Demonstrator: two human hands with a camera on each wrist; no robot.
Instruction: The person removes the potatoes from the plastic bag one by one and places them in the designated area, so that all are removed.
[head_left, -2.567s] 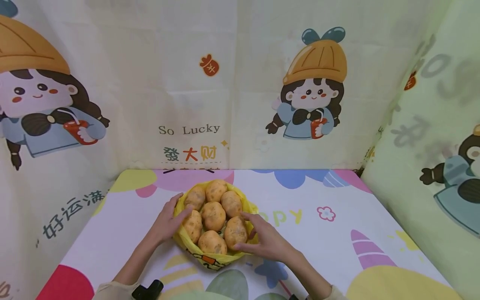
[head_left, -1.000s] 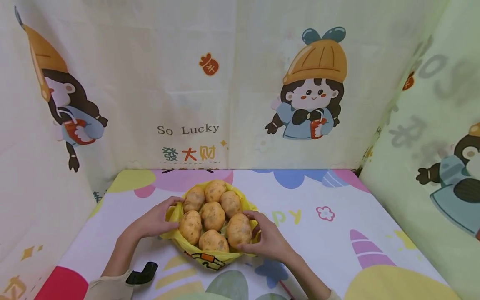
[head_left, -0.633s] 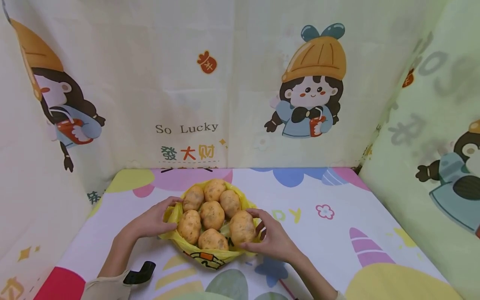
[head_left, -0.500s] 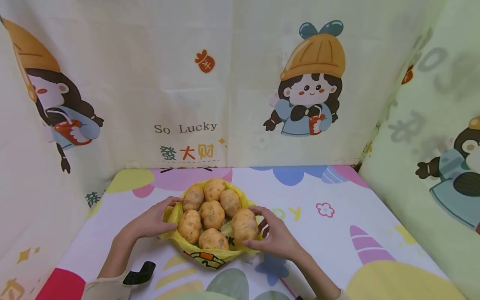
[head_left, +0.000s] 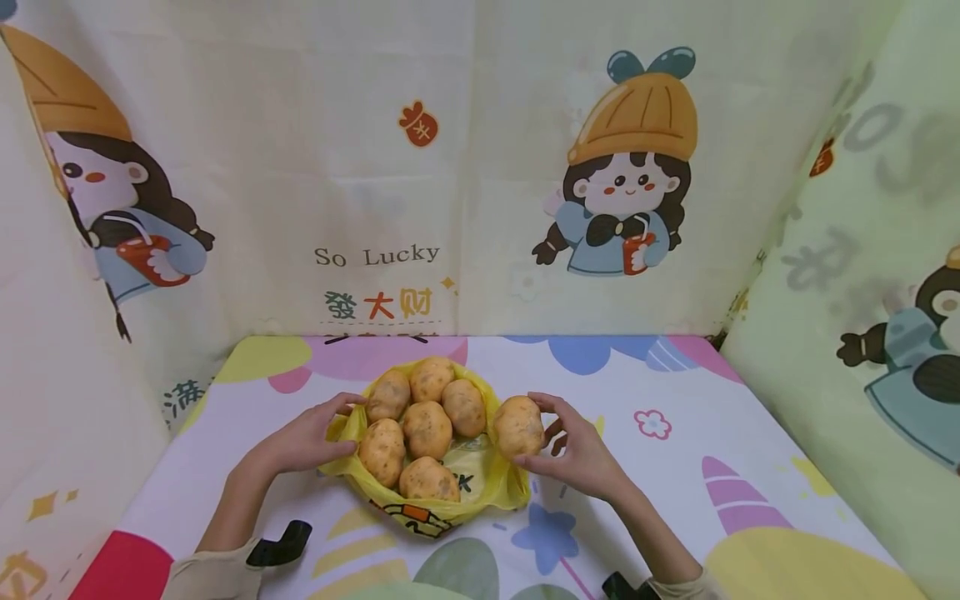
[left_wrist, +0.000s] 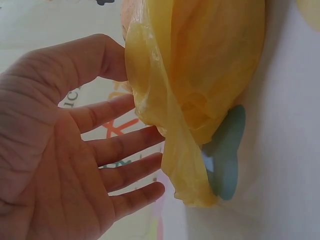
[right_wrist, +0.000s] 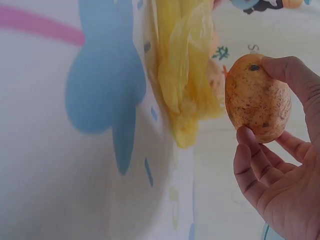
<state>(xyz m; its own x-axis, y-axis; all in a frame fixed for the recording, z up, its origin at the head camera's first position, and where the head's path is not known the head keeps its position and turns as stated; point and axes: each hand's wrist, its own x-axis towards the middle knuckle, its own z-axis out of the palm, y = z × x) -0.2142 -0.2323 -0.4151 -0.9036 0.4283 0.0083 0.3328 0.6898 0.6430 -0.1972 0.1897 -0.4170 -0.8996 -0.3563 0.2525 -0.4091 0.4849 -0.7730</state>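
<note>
My right hand (head_left: pixel 581 450) holds a potato (head_left: pixel 518 427) by thumb and fingertips, raised beside the right rim of a yellow plastic bag (head_left: pixel 512 483). In the right wrist view this potato (right_wrist: pixel 257 97) shows dark spots, and the bag (right_wrist: pixel 182 60) is apart from it. Several more potatoes, such as the middle one (head_left: pixel 427 430), lie inside the rolled-down bag. At the bag's left rim is my left hand (head_left: pixel 307 435). The left wrist view shows its spread, fairly straight fingers (left_wrist: pixel 125 145) touching the crumpled yellow edge (left_wrist: pixel 150 85).
A white table with a colourful printed cover (head_left: pixel 637 467) lies under the bag. Patterned cloth walls (head_left: pixel 495 208) rise behind and at both sides. Black wrist mounts (head_left: pixel 281 546) sit near the sleeves.
My right hand has lifted the right-hand potato up and out to the right, past the bag's rim, baring the bag's printed bottom. Earlier, my left hand shifted outward, drawing the left rim wider.
</note>
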